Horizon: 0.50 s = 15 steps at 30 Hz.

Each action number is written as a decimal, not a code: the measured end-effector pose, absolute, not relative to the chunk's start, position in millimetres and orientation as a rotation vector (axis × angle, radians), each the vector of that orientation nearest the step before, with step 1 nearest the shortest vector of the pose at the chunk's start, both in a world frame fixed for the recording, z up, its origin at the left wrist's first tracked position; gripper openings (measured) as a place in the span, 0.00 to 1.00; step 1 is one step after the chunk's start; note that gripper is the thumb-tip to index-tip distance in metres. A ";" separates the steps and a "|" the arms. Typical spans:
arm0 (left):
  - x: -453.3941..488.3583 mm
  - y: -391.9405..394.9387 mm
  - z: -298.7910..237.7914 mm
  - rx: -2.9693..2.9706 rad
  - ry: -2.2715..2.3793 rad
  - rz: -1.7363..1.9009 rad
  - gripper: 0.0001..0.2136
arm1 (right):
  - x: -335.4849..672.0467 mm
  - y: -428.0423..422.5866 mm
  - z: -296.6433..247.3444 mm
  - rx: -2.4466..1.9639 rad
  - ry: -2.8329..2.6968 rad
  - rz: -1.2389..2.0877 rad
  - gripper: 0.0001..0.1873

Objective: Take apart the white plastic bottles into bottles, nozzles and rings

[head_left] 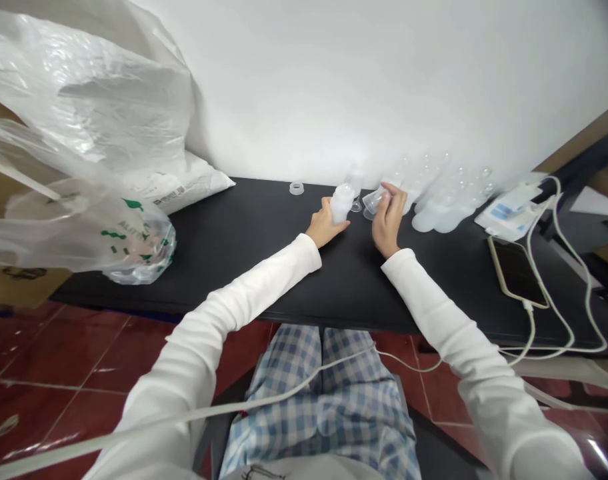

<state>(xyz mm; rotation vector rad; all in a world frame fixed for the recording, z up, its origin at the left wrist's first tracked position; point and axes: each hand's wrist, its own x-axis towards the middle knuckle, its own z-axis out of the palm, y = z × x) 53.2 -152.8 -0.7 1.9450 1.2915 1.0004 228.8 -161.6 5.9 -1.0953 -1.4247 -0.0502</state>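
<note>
At a black tabletop, the left hand wraps its fingers closely around a frosted plastic bottle, while the right hand grips a clear plastic cup tipped on its side. Smooth plastic could slip from either hand and knock into the translucent bottles crowded just to the right, sending them rolling. Those bottles fade against the white wall, so their number is hard to make out. The fingers partly hide the cup, and a clear stemmed piece behind the hands is hard to identify.
</note>
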 end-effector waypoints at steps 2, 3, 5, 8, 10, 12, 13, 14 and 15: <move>47.0 -151.3 0.5 2.031 1.269 0.961 0.27 | 226.6 -160.7 2.0 -1.084 -1.367 0.072 0.27; 41.8 -152.0 0.5 2.099 1.260 0.958 0.26 | 225.6 -160.9 0.7 -1.078 -1.337 0.135 0.28; 30.2 -155.0 0.1 2.237 1.251 0.960 0.24 | 223.5 -162.8 0.0 -1.067 -1.300 0.240 0.29; 16.0 -158.8 0.5 2.330 1.237 0.970 0.23 | 221.1 -166.8 1.3 -1.066 -1.309 0.307 0.30; 10.2 -159.2 1.9 2.339 1.230 0.992 0.23 | 221.4 -167.3 1.4 -1.079 -1.320 0.322 0.30; 6.3 -157.8 3.3 2.333 1.234 1.022 0.23 | 223.6 -165.3 0.1 -1.105 -1.314 0.334 0.31; 4.7 -156.6 3.7 2.325 1.241 1.041 0.23 | 225.2 -163.8 -0.9 -1.120 -1.307 0.340 0.31; 3.1 -155.1 3.7 2.315 1.251 1.062 0.23 | 226.9 -162.4 -2.0 -1.135 -1.298 0.346 0.32; 1.4 -153.4 3.2 2.305 1.261 1.083 0.23 | 228.4 -161.3 -3.0 -1.147 -1.292 0.350 0.32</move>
